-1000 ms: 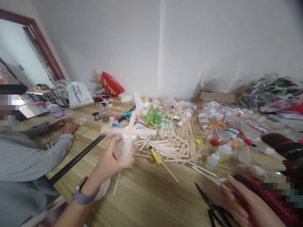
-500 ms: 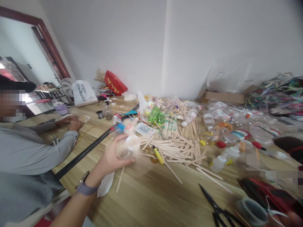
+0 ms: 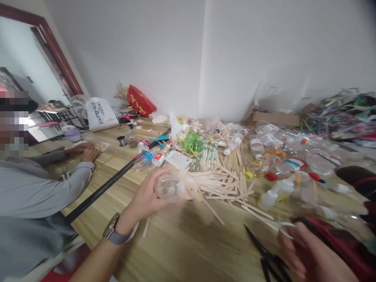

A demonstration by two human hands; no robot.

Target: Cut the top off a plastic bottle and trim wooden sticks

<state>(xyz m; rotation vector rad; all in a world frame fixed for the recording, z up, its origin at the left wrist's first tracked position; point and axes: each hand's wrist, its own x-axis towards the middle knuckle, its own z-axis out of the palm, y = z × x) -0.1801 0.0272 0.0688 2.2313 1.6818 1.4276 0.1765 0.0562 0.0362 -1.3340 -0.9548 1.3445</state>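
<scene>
My left hand [image 3: 149, 196], with a watch on its wrist, is wrapped round a clear plastic bottle piece [image 3: 167, 186] above the middle of the table. Something pale and blurred shows at the right end of this piece. At the lower right, my right hand [image 3: 305, 250] has its fingers closed on a thin white ring [image 3: 286, 227]. Black scissors [image 3: 266, 254] lie just left of my right hand, partly hidden by it. Wooden sticks [image 3: 223, 184] lie in a heap beyond my left hand.
A person's hands [image 3: 88, 152] rest on the table at the left. Plastic bottles [image 3: 290, 166] and small glue bottles [image 3: 268, 199] crowd the right side. A black strip [image 3: 102, 192] crosses the left part. A red bag [image 3: 326, 239] lies at the lower right.
My left hand has moved right with the bottle piece, which now points more to the right. My right hand has come further into view, moving left and up with the white ring.
</scene>
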